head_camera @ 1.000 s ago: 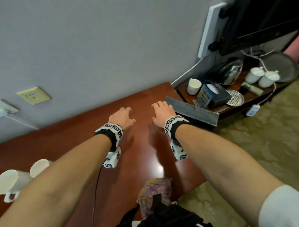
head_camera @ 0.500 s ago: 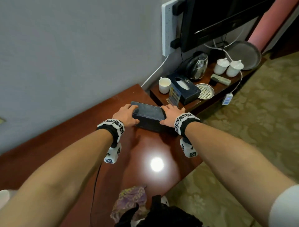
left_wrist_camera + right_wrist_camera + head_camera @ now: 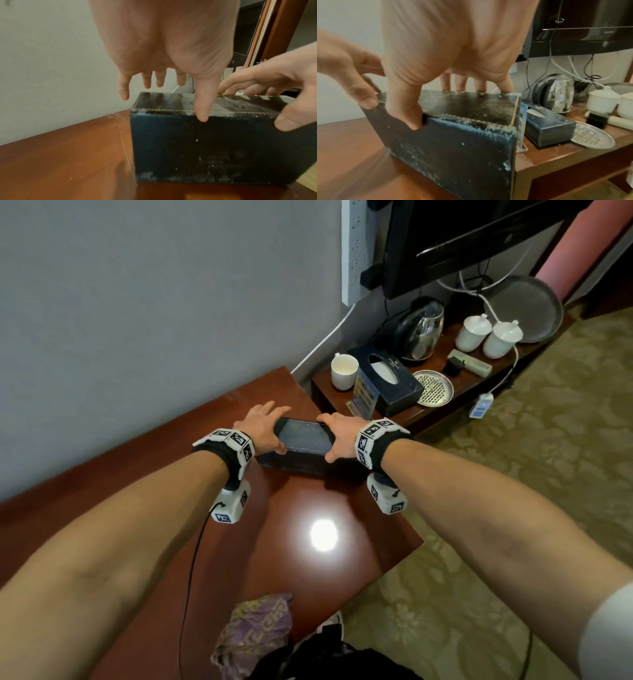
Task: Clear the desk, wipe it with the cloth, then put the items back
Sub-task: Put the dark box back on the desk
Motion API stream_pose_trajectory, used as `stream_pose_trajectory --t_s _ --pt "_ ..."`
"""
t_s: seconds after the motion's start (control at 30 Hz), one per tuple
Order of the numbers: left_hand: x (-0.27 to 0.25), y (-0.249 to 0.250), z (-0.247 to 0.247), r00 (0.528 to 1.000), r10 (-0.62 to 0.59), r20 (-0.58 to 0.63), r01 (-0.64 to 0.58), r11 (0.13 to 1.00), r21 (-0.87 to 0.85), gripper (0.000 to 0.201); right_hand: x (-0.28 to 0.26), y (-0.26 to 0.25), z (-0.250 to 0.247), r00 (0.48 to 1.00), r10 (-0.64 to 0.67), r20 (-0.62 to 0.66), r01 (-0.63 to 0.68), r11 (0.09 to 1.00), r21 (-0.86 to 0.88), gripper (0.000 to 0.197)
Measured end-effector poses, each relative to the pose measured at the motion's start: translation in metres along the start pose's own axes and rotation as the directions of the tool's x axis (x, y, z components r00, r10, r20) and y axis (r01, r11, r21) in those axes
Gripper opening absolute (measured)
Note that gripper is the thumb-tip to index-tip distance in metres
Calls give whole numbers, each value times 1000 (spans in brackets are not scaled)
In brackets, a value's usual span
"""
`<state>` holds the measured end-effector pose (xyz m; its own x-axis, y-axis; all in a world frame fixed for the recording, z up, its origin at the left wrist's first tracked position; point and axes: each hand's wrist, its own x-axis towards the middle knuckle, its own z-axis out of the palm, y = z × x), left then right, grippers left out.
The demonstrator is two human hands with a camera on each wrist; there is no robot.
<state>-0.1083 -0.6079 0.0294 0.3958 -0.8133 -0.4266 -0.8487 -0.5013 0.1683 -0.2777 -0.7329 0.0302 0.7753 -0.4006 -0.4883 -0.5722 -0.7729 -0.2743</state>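
Dark, scuffed leather covers the box [image 3: 303, 441], which sits on the reddish wooden desk [image 3: 308, 501] near its far right corner. On the box's right end, the right hand [image 3: 342, 436] grips it, thumb on the near face and fingers curled over the far top edge. On the box's left end, the left hand [image 3: 262, 428] has its thumb on the near edge, its fingers spread straight. Well in front of the box, a purple cloth [image 3: 255, 635] lies at the desk's near edge.

Bare desk [image 3: 308, 542] nearside — wall [image 3: 154, 302] close behind the box [image 3: 305, 436].
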Motion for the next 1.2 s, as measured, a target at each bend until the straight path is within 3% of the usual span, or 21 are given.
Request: stream_pose_trajectory --t_s 0.17,0.4,0.6,0.77,0.97,1.2 --pt "-21 -31 1 999 -14 45 13 999 30 98 13 -37 -7 994 -112 -3 111 985 -136 93" --pt "-99 -109 13 980 -196 -26 198 977 84 92 32 -134 17 965 -253 75 264 937 -231 93" --pt "-154 -158 33 956 -275 -100 280 959 35 91 36 -196 45 940 -337 40 334 896 -291 94" --pt "-175 -165 54 945 -279 -170 282 959 -1 85 32 -204 60 926 -377 5 348 850 -396 96" --pt "-186 -165 72 925 -294 -240 258 951 -170 51 17 -199 88 926 -375 -37 318 831 -456 96" --pt "-184 -160 76 922 -348 -171 303 922 -242 58 5 -198 104 926 -362 -107 285 856 -431 82"
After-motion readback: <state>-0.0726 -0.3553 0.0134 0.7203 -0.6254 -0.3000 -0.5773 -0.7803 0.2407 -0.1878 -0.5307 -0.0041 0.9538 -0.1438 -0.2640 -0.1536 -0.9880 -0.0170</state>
